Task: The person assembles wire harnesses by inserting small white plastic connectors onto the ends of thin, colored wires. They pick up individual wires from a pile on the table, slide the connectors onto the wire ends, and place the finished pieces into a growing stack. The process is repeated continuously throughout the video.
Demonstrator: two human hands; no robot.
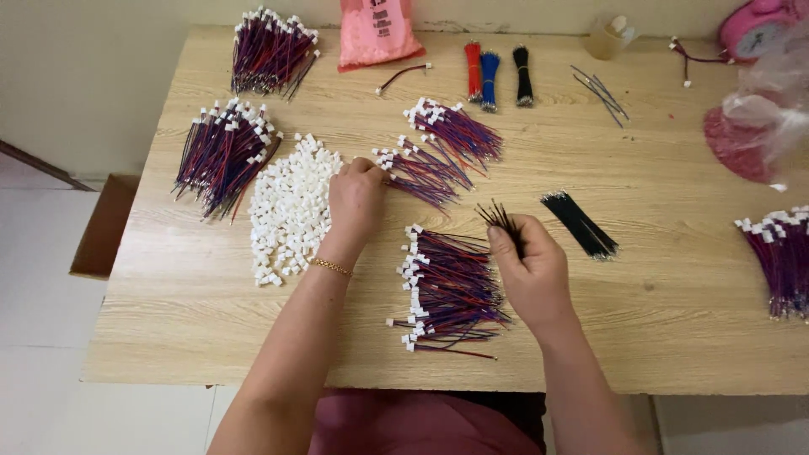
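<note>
My left hand (354, 200) rests fingers-down at the right edge of a heap of small white plastic connectors (291, 206), fingers curled, touching the end of a red-and-blue wire bundle (421, 173). My right hand (529, 265) is closed around a small bunch of thin black wires (497, 216) that fan out above the fist. Between my hands lies a pile of red-and-blue wires with white connectors (447, 286) fitted on their left ends.
More finished wire piles lie at the left (223, 156), back left (271, 52), centre (455, 126) and right edge (779, 253). Loose black wires (580, 223), red, blue and black bundles (497, 74), a pink bag (377, 34), a cardboard box (105, 226).
</note>
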